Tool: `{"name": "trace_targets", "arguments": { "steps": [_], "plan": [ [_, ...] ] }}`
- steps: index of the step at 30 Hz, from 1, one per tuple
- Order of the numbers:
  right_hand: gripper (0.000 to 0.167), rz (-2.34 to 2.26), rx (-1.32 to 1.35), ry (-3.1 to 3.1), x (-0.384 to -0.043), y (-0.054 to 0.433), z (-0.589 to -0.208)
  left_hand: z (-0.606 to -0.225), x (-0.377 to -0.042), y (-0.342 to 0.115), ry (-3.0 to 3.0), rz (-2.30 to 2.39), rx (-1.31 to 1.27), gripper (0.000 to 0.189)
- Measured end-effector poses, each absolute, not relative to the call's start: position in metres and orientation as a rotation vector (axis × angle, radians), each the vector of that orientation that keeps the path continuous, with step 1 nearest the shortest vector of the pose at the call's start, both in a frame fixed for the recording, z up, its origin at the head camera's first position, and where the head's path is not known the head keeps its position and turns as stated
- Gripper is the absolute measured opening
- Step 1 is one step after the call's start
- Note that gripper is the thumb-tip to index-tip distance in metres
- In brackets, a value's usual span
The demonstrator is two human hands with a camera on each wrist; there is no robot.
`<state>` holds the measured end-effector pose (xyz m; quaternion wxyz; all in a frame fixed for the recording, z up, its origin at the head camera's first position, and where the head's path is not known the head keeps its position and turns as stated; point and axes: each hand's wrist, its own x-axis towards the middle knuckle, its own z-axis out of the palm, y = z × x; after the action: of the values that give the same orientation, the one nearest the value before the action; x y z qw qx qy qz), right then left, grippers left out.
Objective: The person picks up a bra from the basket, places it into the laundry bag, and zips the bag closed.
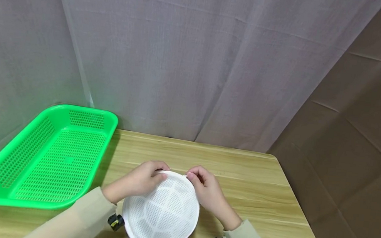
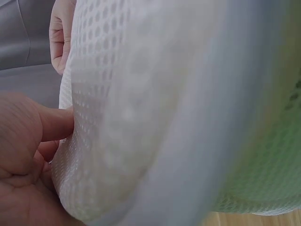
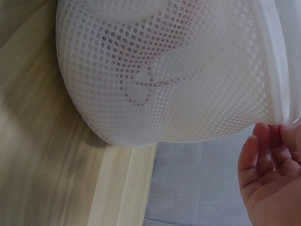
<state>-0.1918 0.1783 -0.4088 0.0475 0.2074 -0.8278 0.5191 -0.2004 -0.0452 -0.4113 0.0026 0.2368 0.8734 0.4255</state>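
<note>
A round white mesh laundry bag [image 1: 163, 213] with a thick white rim stands on the table between my two hands. My left hand [image 1: 144, 178] grips its far left rim, thumb on the near side; in the left wrist view the thumb [image 2: 56, 123] presses into the mesh. At the far right of the rim, my right hand [image 1: 208, 188] pinches the edge where a small white tab, perhaps a zipper pull, shows. In the right wrist view, fingertips of the right hand [image 3: 273, 165] hold the white edging. Through the mesh shows something with a dark, thin loop [image 3: 136, 89]; its kind is unclear.
A green plastic basket [image 1: 101, 156] with perforated sides and floor stands to the left on the wooden table [image 1: 250, 175]. Grey cloth [image 1: 168, 62] hangs behind the table, and brown cloth [image 1: 354, 151] on the right. Dark wrist straps hang by both sleeves.
</note>
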Motion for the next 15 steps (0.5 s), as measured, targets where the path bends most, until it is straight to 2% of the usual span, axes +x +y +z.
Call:
{"name": "trace_targets", "arguments": {
  "steps": [5, 15],
  "plan": [
    [0.008, 1.566, 0.65, -2.521, -0.206, 0.186, -0.433, -0.413, -0.202, -0.047, 2.748, 1.324, 0.751, 0.009],
    [0.01, 1.582, 0.64, -2.506, -0.207, 0.191, -0.438, -0.417, -0.203, -0.055, 2.717, 1.379, 0.567, 0.008]
  ]
}}
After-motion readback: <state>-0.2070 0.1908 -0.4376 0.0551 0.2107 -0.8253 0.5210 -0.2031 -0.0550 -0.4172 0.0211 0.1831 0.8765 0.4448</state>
